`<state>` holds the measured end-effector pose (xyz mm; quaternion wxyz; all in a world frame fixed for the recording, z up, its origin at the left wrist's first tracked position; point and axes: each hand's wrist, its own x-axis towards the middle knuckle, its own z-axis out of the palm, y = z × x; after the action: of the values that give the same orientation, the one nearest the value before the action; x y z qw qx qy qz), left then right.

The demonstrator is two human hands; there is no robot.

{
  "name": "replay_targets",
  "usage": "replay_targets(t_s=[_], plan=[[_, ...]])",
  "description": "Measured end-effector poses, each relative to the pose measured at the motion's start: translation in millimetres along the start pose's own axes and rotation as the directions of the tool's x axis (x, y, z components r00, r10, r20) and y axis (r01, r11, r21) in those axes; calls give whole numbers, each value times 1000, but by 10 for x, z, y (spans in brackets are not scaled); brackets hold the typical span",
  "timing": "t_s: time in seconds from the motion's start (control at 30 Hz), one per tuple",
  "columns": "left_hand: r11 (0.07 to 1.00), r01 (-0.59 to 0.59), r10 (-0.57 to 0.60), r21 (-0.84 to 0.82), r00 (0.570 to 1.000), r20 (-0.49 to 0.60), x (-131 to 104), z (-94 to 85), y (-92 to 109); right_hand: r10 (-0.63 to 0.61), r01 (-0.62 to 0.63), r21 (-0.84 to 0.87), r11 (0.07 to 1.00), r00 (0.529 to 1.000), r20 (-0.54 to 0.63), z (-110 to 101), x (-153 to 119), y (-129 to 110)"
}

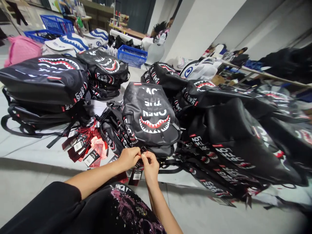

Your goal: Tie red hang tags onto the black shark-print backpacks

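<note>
A black backpack (154, 104) with a printed shark mouth and white lettering lies on the white table in front of me. At its near edge, my left hand (129, 157) and my right hand (150, 164) meet with fingertips pinched together. A thin red string shows faintly between them, and both hands are closed on it. Below the fingers hangs a dark hang tag (136, 175) with a white label. To the left lies a pile of red and black hang tags (90, 146) with red strings. The exact fastening point is hidden by my fingers.
Stacked black backpacks stand at left (44, 78), behind (103, 65) and at right (239, 136), close around my working spot. Farther back are a blue crate (133, 56), white shark-print bags (67, 42), a pink bag (24, 50) and a pillar (195, 29).
</note>
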<state>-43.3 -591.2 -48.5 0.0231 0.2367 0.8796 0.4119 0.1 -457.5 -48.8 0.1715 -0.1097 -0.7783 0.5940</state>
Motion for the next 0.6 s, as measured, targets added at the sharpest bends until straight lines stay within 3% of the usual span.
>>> replay_targets(t_s=[0.17,0.33,0.43,0.6], plan=[[991,-125,129,-36,985,111,9,-9,-7,21,-21,12,1000,1000,-3,-22,3,43],[999,2,-1,50,1000,-14,11,82,10,14,-14,-4,1000,1000,9,-16,2,61],[998,40,-39,52,999,-22,2,124,32,20,-20,2,1000,1000,9,-30,3,86],[996,-86,87,-18,995,50,-67,110,-15,8,-9,8,1000,999,40,-51,-13,136]])
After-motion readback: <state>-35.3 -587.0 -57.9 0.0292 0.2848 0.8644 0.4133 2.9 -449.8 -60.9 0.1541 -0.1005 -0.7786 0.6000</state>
